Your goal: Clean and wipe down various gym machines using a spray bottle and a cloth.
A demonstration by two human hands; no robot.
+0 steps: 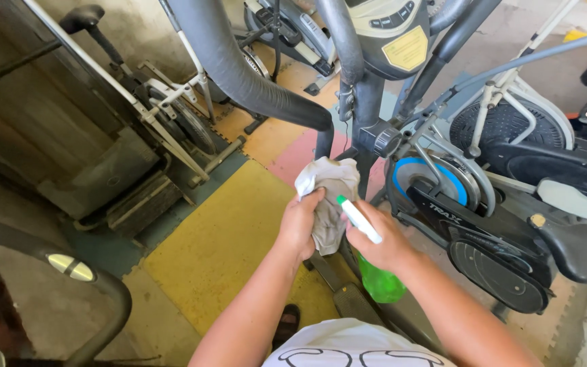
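My left hand [300, 223] grips a crumpled grey-white cloth [331, 197] in front of me. My right hand [385, 241] holds a green spray bottle [380, 282] with a white trigger head and green nozzle tip [357, 217]. The nozzle points at the cloth and nearly touches it. Both hands are level with the frame of an exercise bike [368, 102], just below its thick black padded handlebar [239, 68].
The bike's blue-ringed flywheel [429, 180] and black saddle [575, 248] lie to the right. Another exercise machine [164, 109] stands at the left, and a curved black bar [96, 285] at the lower left. Yellow, pink and teal floor mats [219, 238] cover the ground.
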